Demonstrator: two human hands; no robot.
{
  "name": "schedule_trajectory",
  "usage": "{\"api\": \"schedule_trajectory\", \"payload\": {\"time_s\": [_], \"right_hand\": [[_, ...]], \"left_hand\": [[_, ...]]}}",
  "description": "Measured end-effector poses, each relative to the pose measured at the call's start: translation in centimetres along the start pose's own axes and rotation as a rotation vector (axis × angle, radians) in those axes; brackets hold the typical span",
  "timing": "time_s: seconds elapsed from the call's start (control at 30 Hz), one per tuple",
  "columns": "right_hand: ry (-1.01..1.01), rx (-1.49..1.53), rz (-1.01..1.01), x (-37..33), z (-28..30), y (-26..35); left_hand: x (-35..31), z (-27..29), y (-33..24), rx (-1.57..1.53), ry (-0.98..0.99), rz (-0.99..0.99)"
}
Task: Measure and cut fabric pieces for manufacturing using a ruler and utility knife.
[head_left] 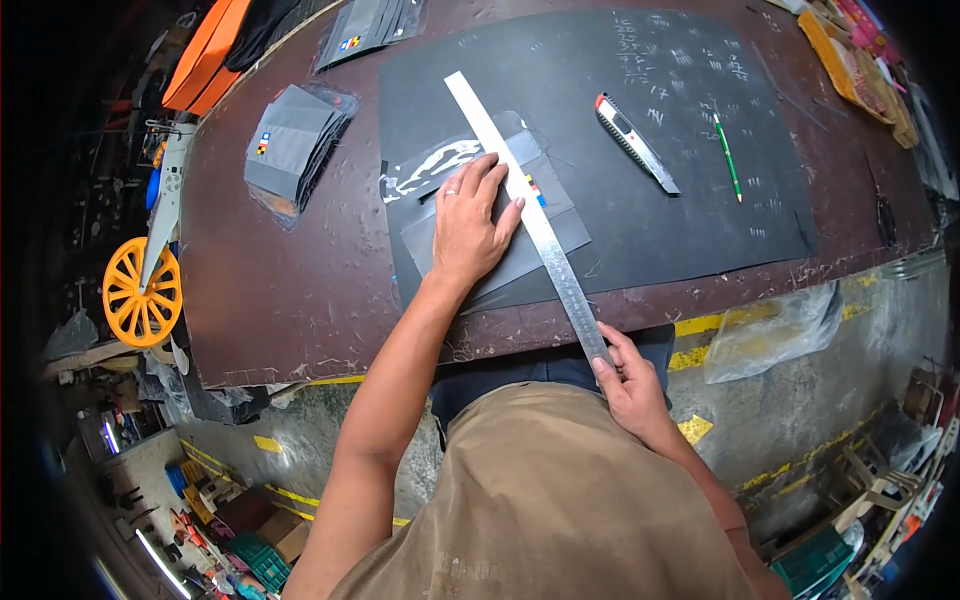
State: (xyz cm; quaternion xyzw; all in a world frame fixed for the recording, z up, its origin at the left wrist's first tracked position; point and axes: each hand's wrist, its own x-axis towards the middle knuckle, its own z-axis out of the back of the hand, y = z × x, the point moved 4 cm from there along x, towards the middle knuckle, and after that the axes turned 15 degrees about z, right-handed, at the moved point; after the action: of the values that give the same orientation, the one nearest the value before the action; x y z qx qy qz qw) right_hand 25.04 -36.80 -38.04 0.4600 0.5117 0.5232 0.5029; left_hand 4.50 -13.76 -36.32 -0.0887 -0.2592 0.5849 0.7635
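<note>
two bare hands, one steel ruler. ruler (552, 250): laid diagonally from far left to near right across grey sheet pieces (568, 230) on a black cutting mat (660, 235); near end overhangs the near edge of the brown worktable (265, 310).

left hand (470, 225): fingers spread, palm down over the grey pieces, fingertips and thumb at the ruler's left edge; not closed around anything. right hand (632, 385): thumb and fingers clamped on the ruler's near end.

clear plastic film (440, 168): left of the ruler, beside the left hand; exact layering hidden.

snap-off utility knife (637, 145): right of the ruler, apart from both hands. green pencil (727, 160): farther right. stack of grey pouches (297, 150): left side of worktable; second stack (368, 30) beyond it, far side.

hazards, judged: a push or lift at the overhanging end could swing the ruler; slick film could let the pieces creep, skewing their alignment; uneven left-hand pressure could crease them.
</note>
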Motion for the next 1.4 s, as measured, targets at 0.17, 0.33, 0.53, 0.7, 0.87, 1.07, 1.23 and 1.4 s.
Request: {"api": "schedule_trajectory", "payload": {"time_s": [0.17, 0.33, 0.53, 0.7, 0.87, 1.07, 1.23, 1.4], "right_hand": [[0.01, 0.027, -0.015, 0.2, 0.8, -0.3], [0.018, 0.012, -0.004, 0.3, 1.2, -0.6], [0.016, -0.002, 0.007, 0.3, 1.5, -0.8], [0.012, 0.004, 0.03, 0.1, 1.9, -1.4], [0.014, -0.004, 0.053, 0.2, 2.0, -1.4], [0.023, -0.034, 0.069, 0.0, 2.2, -1.4], [0.026, -0.027, 0.076, -0.1, 2.0, -1.6], [0.014, -0.019, 0.053, -0.2, 2.2, -1.8]], "left_hand": [[0.3, -0.4, -0.7, 0.0, 0.009, 0.009], [0.5, -0.6, -1.0, -0.002, 0.01, 0.009], [0.7, -0.9, -1.2, -0.002, 0.007, 0.007], [0.8, -1.0, -1.5, -0.003, 0.017, 0.009], [1.0, -1.0, -1.6, -0.01, 0.014, 0.011], [0.9, -1.0, -1.8, -0.013, 0.017, 0.006], [0.7, -1.0, -1.5, -0.029, 0.032, 0.02], [0.6, -1.0, -1.6, -0.034, 0.027, 0.019]]}}
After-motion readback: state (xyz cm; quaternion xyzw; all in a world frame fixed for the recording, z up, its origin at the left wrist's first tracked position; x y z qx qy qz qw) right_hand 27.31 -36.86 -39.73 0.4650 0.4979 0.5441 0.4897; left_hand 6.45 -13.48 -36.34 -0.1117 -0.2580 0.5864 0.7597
